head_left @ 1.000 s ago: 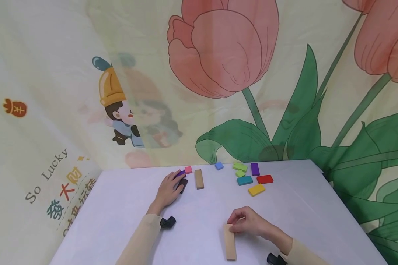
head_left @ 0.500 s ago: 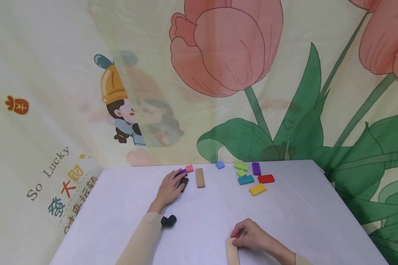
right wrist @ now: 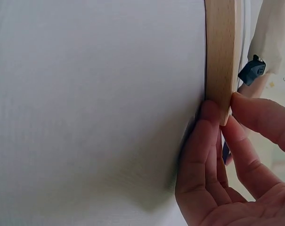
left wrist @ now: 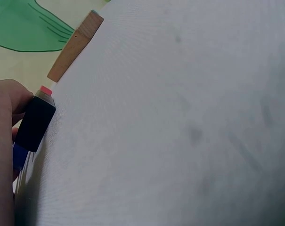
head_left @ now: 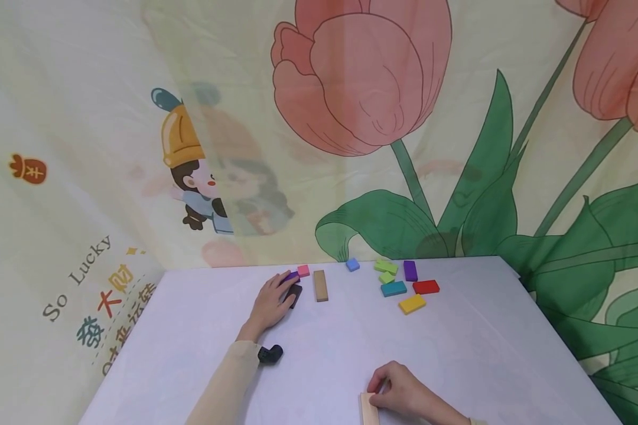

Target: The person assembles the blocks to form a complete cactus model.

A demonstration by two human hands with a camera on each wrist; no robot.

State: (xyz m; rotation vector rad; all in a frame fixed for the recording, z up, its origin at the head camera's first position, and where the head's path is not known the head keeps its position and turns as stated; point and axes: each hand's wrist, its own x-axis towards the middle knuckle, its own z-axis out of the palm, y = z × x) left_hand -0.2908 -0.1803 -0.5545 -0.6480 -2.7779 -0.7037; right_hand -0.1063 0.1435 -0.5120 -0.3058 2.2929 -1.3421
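Note:
In the head view my left hand (head_left: 268, 304) rests at the far left of the table, fingers over a purple block (head_left: 293, 276) and thumb against a black block (head_left: 295, 295). The left wrist view shows the black block (left wrist: 36, 123) beside the hand, its fingertips mostly hidden. At the front edge of the view my right hand (head_left: 401, 392) pinches the far end of a long plain wooden block (head_left: 369, 410). Up close, thumb and fingers grip the end of this wooden block (right wrist: 220, 56); its near end runs out of the head view.
A pink block (head_left: 303, 270) and another wooden block (head_left: 321, 286) lie near the left hand. Farther right lie blue (head_left: 353, 264), green (head_left: 386, 267), purple (head_left: 410, 271), teal (head_left: 393, 288), red (head_left: 426, 287) and yellow (head_left: 412, 304) blocks. A patterned curtain (head_left: 255, 118) hangs behind the table.
My right hand has moved toward the front of the table with the wooden block, so less of that block shows. My left hand keeps its place on the blocks.

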